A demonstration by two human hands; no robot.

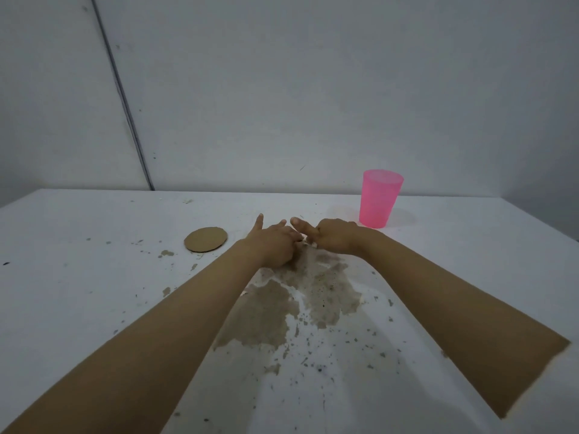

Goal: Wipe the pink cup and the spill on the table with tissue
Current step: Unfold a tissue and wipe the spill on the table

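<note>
Hands are meeting at the far edge of the spill, left hand touching right hand, grasp not discernible; the pink cup is standing upright, probably light, smooth and tippy, so take it mid-wall.

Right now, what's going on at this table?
A person has both bare hands low over the white table, close together at the far edge of the brown spill. The left hand and right hand almost touch, perhaps working a bit of tissue; it is too hidden to tell. The pink cup stands upright beyond the right hand, untouched. A cardboard disc lies to the left. The spill is not yet wiped.
</note>
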